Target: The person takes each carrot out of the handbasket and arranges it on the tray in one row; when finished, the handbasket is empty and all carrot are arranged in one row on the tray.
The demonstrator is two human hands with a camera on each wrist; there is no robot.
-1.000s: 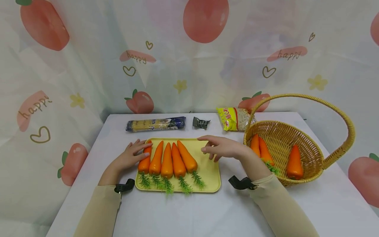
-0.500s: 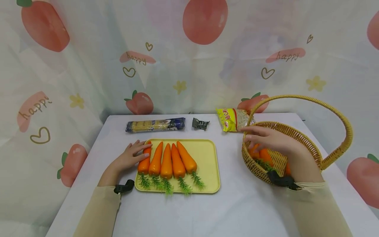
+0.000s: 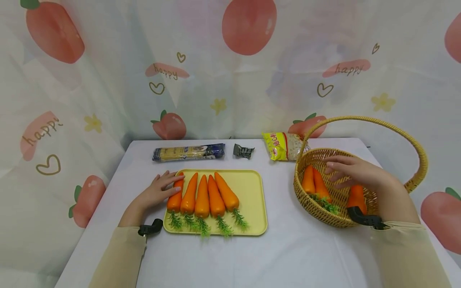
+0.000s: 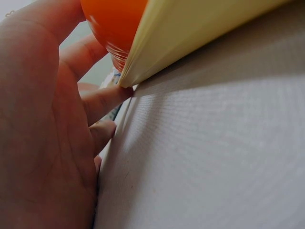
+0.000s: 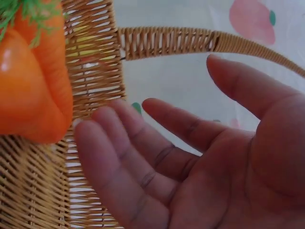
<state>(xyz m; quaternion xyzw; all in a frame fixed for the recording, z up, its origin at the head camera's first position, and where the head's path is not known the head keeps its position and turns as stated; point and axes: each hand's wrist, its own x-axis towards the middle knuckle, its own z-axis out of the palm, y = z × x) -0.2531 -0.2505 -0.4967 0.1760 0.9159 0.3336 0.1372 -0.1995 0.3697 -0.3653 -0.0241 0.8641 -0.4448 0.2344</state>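
Several orange carrots [image 3: 202, 200] with green tops lie side by side on a yellow tray [image 3: 253, 196]. My left hand [image 3: 156, 193] rests at the tray's left edge, its fingertips at the leftmost carrot [image 3: 174, 202]. In the left wrist view that hand's fingers reach around the tray's rim, below an orange carrot [image 4: 116, 24]. Over the wicker basket [image 3: 306, 202], my right hand [image 3: 360, 174] hovers with loosely bent fingers and holds nothing. Beneath and beside it in the basket are a pair of carrots [image 3: 319, 186] on the left and one carrot [image 3: 356, 196] on the right.
Along the table's back lie a long pack of noodles [image 3: 189, 152], a small dark packet [image 3: 243, 151] and a yellow-and-clear bag [image 3: 286, 147]. The basket's tall handle [image 3: 419, 148] arches above the right side. A printed cloth hangs behind the white table [image 3: 230, 260].
My right hand has moved from above the tray's right side rightward to over the basket. My left hand and the carrots on the tray have stayed in place.
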